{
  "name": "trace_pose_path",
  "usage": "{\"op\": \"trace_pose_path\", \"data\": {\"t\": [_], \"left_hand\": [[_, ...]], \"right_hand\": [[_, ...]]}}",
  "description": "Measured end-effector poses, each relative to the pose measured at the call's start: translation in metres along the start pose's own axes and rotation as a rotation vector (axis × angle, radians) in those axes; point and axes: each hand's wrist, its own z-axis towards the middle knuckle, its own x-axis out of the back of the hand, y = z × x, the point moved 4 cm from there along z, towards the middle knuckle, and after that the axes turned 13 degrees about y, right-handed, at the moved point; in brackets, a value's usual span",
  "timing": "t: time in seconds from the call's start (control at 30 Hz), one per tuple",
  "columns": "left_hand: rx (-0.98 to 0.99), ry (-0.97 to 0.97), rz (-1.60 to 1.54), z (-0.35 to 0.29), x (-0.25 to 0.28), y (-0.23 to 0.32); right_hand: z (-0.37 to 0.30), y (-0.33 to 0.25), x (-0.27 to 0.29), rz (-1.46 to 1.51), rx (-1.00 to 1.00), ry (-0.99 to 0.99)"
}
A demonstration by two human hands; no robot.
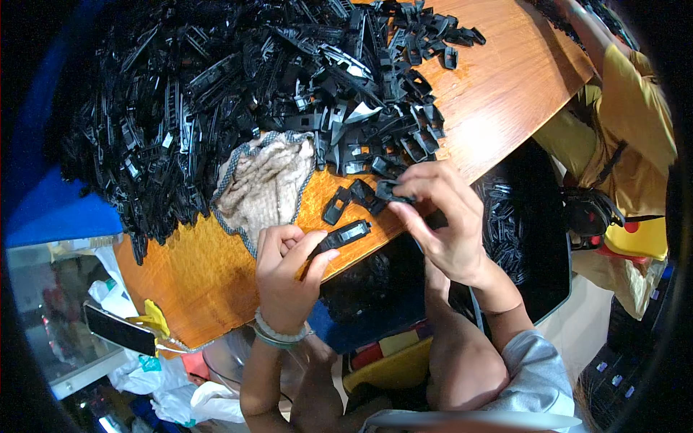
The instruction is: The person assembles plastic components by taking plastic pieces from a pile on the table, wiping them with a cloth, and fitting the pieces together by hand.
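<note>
My left hand (287,270) is closed, thumb and fingers pinching one end of a long, narrow black plastic part (352,233) near the table's front edge. Above and right of it, my right hand (456,224) pinches a small black plastic piece (388,190) between thumb and fingertips. Two small black frame-like pieces (336,205) lie between the hands on the wooden table (206,292). Just beyond the left hand, a crumpled beige cloth (266,180) with a checked border rests against a large heap of black plastic parts (238,79).
Below the table's right edge, a dark bin (503,231) holds many black parts. A phone (119,329) stands at the table's left corner, above white plastic bags (170,393). Another person in yellow clothing (639,108) sits at the far right.
</note>
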Motion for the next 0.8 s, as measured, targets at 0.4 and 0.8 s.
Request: {"op": "trace_pose_path", "data": {"t": [0.4,0.8], "left_hand": [[-0.036,-0.023,-0.116,0.002,0.003,0.0],[-0.156,-0.06,-0.152,0.005,0.0,0.003]], "right_hand": [[-0.012,-0.015,-0.004,-0.053,0.019,-0.284],[-0.017,-0.022,-0.017,-0.048,0.099,-0.237]]}}
